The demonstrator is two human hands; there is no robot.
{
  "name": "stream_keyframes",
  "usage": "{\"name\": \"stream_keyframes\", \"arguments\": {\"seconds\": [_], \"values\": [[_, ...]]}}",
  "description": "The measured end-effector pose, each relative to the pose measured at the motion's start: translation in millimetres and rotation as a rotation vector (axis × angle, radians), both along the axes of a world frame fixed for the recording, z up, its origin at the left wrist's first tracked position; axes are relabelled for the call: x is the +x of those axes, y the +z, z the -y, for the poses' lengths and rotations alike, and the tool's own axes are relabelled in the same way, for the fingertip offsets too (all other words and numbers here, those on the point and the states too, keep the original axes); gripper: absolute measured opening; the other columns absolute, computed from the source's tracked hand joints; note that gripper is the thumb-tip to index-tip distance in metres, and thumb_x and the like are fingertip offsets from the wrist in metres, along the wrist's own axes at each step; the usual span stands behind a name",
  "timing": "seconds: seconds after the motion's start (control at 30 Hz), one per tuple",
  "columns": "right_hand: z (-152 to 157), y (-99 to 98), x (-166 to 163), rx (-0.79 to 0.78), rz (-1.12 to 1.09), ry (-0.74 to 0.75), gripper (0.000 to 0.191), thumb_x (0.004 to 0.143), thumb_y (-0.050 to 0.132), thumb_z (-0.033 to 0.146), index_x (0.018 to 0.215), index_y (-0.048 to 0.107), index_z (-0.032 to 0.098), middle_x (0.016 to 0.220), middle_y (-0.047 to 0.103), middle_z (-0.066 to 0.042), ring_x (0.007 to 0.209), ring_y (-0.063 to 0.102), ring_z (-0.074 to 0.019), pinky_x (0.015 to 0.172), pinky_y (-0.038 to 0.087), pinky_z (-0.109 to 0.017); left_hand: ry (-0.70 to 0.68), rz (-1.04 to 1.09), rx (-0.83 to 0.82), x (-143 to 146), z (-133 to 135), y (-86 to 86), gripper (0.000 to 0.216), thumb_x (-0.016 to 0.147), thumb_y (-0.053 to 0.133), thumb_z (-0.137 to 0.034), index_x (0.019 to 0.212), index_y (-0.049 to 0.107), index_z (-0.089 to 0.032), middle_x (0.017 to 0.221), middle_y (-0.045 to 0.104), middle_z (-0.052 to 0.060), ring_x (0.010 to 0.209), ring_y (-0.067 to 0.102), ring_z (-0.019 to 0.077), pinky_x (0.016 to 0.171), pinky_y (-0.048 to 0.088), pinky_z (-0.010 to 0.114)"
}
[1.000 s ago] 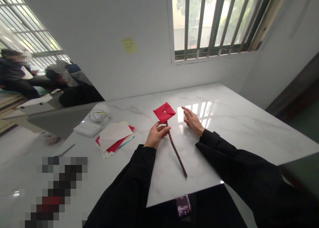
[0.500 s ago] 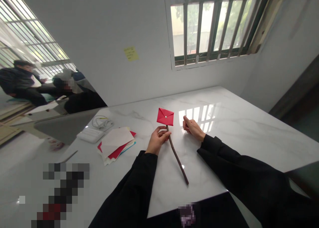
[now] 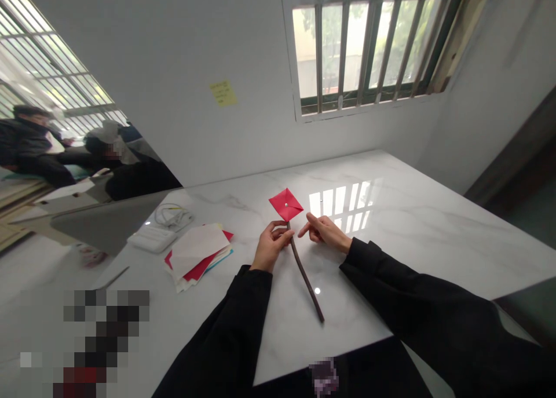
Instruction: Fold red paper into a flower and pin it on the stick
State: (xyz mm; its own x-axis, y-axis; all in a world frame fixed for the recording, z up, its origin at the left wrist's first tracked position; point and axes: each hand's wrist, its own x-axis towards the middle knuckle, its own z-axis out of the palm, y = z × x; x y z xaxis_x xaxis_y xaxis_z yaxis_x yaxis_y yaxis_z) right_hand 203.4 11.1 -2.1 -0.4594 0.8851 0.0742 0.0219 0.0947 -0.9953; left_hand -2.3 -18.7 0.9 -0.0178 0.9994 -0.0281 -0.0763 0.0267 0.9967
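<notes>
**Red paper square on a stick**

A red paper square (image 3: 285,204) is pinned at its centre by a small silver pin to the top of a thin brown stick (image 3: 305,275). The square is set corner-up, like a diamond. The stick is slanted, its lower end rested on the white marble table (image 3: 412,224).

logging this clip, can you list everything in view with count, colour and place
paper pinwheel: 1, red with a silver pin, atop the stick, mid table
stick: 1, dark brown, slanting from the pinwheel toward the near table edge
paper stack: 1, white, red, blue and yellow sheets, table left
white box: 1, beside the stack
cable: 1 coil, white, behind the box
table: 1, white marble
sticky note: 1, yellow, on the wall
barred window: 1, upper right
people: 2, dark clothes, far left
left hand: grips the stick below the pinwheel
right hand: open, beside the pinwheel
</notes>
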Motion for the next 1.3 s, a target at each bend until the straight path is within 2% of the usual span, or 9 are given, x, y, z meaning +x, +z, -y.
{"name": "stream_keyframes", "arguments": {"seconds": [0.1,0.23,0.33,0.5,0.6,0.87,1.0,1.1,1.3], "values": [[-5,-4.0,1,0.021,-0.035,-0.1,0.086,0.094,0.037,0.086,0.083,0.076,0.01,0.048,0.037,0.005,0.047,0.032,-0.0103,0.053,0.027,-0.029,-0.005,0.002,0.001,-1,-1,-1.3,0.061,0.061,0.099,-0.046,0.105,0.065,-0.021,0.082,0.072,0.001,0.067,0.062,0.0142,0.067,0.046,0.027],[-15,-9.3,9,0.084,-0.042,-0.325,0.084,0.093,0.045,0.083,0.12,0.072,0.009,0.055,0.042,0.007,0.051,0.038,-0.012,0.056,0.032,-0.028,-0.024,0.018,-0.007,-1,-1,0.0,0.058,0.063,0.098,-0.043,0.104,0.064,-0.02,0.083,0.073,0.001,0.068,0.06,0.0133,0.066,0.045,0.026],[-21,-11.4,15,0.063,0.01,-0.35,0.087,0.092,0.045,0.084,0.135,0.065,0.01,0.057,0.047,0.006,0.052,0.041,-0.0129,0.056,0.033,-0.027,-0.061,-0.011,-0.011,1,1,3.1,0.058,0.063,0.097,-0.043,0.105,0.066,-0.019,0.084,0.073,0.003,0.069,0.061,0.0144,0.066,0.045,0.027],[-26,-12.3,17,0.029,0.116,-0.245,0.087,0.091,0.033,0.091,0.085,0.074,0.014,0.052,0.04,0.004,0.049,0.04,-0.0121,0.053,0.032,-0.028,-0.068,-0.029,0.009,2,2,4.2,0.058,0.064,0.097,-0.045,0.106,0.067,-0.019,0.083,0.073,0.002,0.069,0.061,0.0148,0.066,0.044,0.027],[-26,-11.9,16,0.026,0.114,-0.273,0.086,0.089,0.033,0.093,0.075,0.07,0.017,0.051,0.038,0.003,0.049,0.039,-0.0123,0.053,0.031,-0.029,-0.067,-0.014,0.002,1,1,2.3,0.057,0.064,0.097,-0.044,0.104,0.066,-0.019,0.084,0.073,0.003,0.069,0.061,0.0143,0.066,0.045,0.026],[-20,-8.5,18,0.043,0.016,-0.402,0.082,0.092,0.048,0.083,0.137,0.061,0.016,0.058,0.047,0.007,0.05,0.04,-0.013,0.054,0.033,-0.027,-0.062,-0.015,0.004,1,0,2.3,0.055,0.064,0.097,-0.042,0.105,0.068,-0.019,0.085,0.073,0.003,0.072,0.063,0.0146,0.065,0.046,0.026],[-23,-9.7,20,0.041,0.084,-0.345,0.079,0.093,0.039,0.086,0.103,0.073,0.015,0.053,0.044,0.004,0.049,0.041,-0.0137,0.054,0.032,-0.029,-0.063,-0.018,0.006,1,0,2.6,0.055,0.064,0.096,-0.043,0.104,0.068,-0.019,0.084,0.072,0.002,0.071,0.063,0.0147,0.066,0.047,0.026],[-26,-12.4,19,0.009,0.139,-0.348,0.081,0.094,0.032,0.089,0.075,0.066,0.018,0.049,0.04,0.002,0.049,0.041,-0.0145,0.052,0.031,-0.031,-0.055,-0.022,-0.002,1,1,2.8,0.056,0.064,0.096,-0.044,0.105,0.067,-0.019,0.084,0.073,0.002,0.071,0.062,0.0145,0.066,0.046,0.026],[-28,-16.3,18,0.039,0.098,-0.403,0.081,0.09,0.033,0.093,0.089,0.067,0.019,0.054,0.044,0.003,0.05,0.043,-0.0148,0.051,0.032,-0.029,-0.049,-0.024,-0.014,3,0,2.8,0.058,0.061,0.097,-0.044,0.105,0.066,-0.019,0.084,0.072,0.002,0.072,0.062,0.0144,0.066,0.044,0.026]]}}
